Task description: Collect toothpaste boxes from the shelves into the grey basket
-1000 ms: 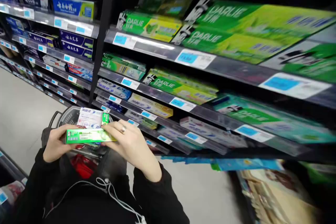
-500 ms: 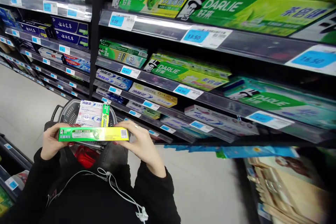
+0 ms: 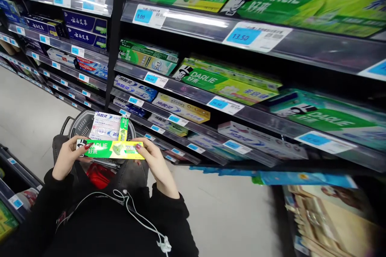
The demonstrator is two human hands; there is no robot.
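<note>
Running the length of the aisle, dark shelving (image 3: 193, 20) fills most of the scene, its tilted ledges stocked with long toothpaste cartons and fronted by blue price tags (image 3: 241, 36). Green and yellow Darlie cartons (image 3: 223, 82) lie on the upper and middle ledges, with blue and white ones on the rows to the left and lower down. Pale floor (image 3: 27, 108) stretches away on the left, and a second, low rack shows at the bottom left corner.

Below the shelves stands a round grey shopping basket (image 3: 80, 122) with a black handle; a white and blue toothpaste pack (image 3: 104, 126) stands in it, leaning toward the person.

Black sleeves reach forward from the bottom edge, and a white earphone cable (image 3: 135, 219) hangs loose across the dark jacket.

Over the near rim of the basket, a green and yellow Darlie toothpaste box (image 3: 110, 149) is held level, printed face up. The left hand (image 3: 64, 160) pinches its left end, fingers curled closed around the carton. The right hand (image 3: 155, 162) grips the right end, thumb on top and fingers folded beneath it.
</note>
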